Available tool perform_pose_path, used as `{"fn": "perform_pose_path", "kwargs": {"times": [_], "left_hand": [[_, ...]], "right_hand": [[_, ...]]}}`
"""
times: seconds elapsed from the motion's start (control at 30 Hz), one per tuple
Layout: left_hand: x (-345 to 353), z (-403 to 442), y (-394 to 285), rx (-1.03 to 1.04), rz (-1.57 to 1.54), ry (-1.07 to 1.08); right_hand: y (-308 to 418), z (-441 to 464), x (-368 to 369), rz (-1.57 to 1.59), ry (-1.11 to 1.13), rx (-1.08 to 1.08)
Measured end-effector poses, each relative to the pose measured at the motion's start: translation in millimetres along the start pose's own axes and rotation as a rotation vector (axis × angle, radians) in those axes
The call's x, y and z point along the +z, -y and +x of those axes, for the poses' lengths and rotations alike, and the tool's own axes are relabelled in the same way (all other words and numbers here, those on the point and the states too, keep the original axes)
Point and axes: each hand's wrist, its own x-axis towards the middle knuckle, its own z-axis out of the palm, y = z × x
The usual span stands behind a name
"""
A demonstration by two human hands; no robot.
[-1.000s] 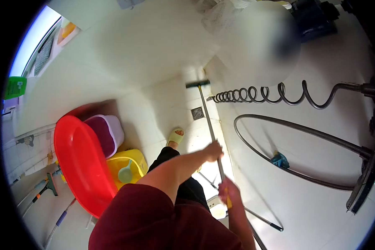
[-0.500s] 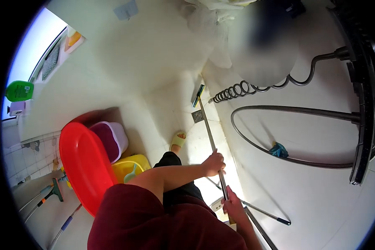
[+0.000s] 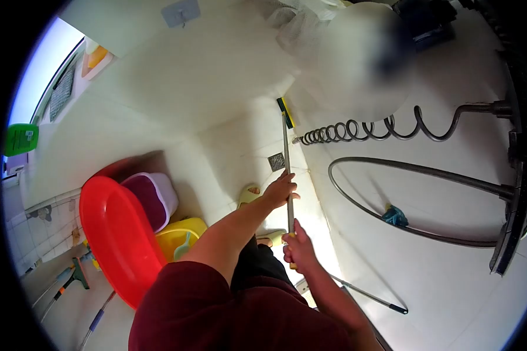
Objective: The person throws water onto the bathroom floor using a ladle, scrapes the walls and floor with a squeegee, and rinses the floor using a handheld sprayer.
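Observation:
Both of my hands grip the metal pole of a long-handled floor brush [image 3: 291, 213]. My left hand [image 3: 280, 190] is wrapped round the middle of the pole. Lower down, my right hand [image 3: 300, 248] is closed near its yellow end. The brush head [image 3: 286, 112], yellow and dark green, rests on the floor close to the wall corner. Between the head and my left hand, a square floor drain [image 3: 276, 162] lies beside the pole.
On the left stand a red tub [image 3: 120, 234], a purple basin [image 3: 168, 196] and a yellow basin [image 3: 196, 227]. Along the right wall hang a coiled hose [image 3: 345, 130] and a looped shower hose [image 3: 421, 167]. A black-tipped pole [image 3: 372, 297] leans at lower right.
Both hands have moved forward and left with the pole. The brush head has slid farther toward the corner and its slant has flipped.

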Motion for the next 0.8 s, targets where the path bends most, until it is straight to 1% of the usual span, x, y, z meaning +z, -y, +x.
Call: {"fn": "perform_pose_path", "kwargs": {"times": [0.03, 0.07, 0.1, 0.17, 0.23, 0.27, 0.37, 0.43, 0.47, 0.5, 0.53, 0.57, 0.6, 0.63, 0.67, 0.73, 0.77, 0.8], "left_hand": [[5.5, -9.0, 4.2, 0.008, 0.033, 0.047], [13.7, -15.9, 7.4, 0.019, 0.068, 0.094], [36.6, -22.8, 10.5, -0.011, -0.003, 0.061], [60.1, -34.3, -11.5, -0.027, -0.091, 0.103], [58.0, -49.7, -52.2, -0.034, -0.078, 0.261], [64.3, -53.4, -57.6, -0.009, -0.017, 0.266], [74.0, -44.4, -24.6, -0.025, 0.027, 0.282], [38.6, -44.0, -13.0, -0.006, 0.089, 0.395], [31.2, -50.1, -6.8, 0.015, 0.119, 0.428], [29.2, -54.3, -2.9, 0.039, 0.148, 0.461], [31.8, -52.9, 0.6, -0.008, 0.141, 0.437], [33.8, -48.6, 5.0, -0.052, 0.14, 0.417], [24.4, -34.0, -1.3, -0.13, 0.228, 0.376], [24.9, -24.9, -1.1, -0.085, 0.192, 0.357], [32.4, -15.8, 1.9, -0.045, 0.187, 0.312], [76.3, -13.3, 7.4, 0.015, 0.199, 0.291], [81.0, -19.6, -7.5, 0.002, 0.18, 0.339], [84.3, -26.0, -23.7, -0.011, 0.161, 0.387]], "right_hand": [[-13.1, 0.3, 3.1, -0.02, -0.003, 0.002], [-24.9, 0.9, 0.9, 0.029, -0.001, 0.029], [-32.8, -5.6, -4.4, 0.096, -0.019, 0.059], [-45.2, -26.0, -23.3, 0.217, -0.048, 0.116], [-50.5, -57.4, -35.8, 0.181, -0.094, 0.145], [-59.0, -58.6, -41.3, 0.198, -0.083, 0.142], [-71.1, -30.2, -38.1, 0.084, -0.085, 0.09], [-83.5, -14.0, -16.0, 0.054, -0.075, 0.088], [-110.4, 1.7, -12.7, -0.065, -0.055, -0.051], [-115.2, 3.6, -4.2, -0.185, -0.037, -0.191], [-115.6, 3.6, -4.4, -0.276, -0.064, -0.109], [-98.8, 7.0, -3.7, -0.206, -0.051, -0.062], [-83.0, 11.7, -11.0, -0.132, -0.037, -0.016], [-71.8, 16.0, -22.4, -0.061, -0.018, 0.029], [-65.2, 16.7, -33.8, 0.014, -0.005, 0.024], [-67.9, 6.6, -57.6, 0.199, 0.04, 0.013], [-75.7, 1.3, -63.4, 0.22, -0.045, 0.045], [-85.7, -10.3, -70.3, 0.254, -0.064, 0.063]]}}
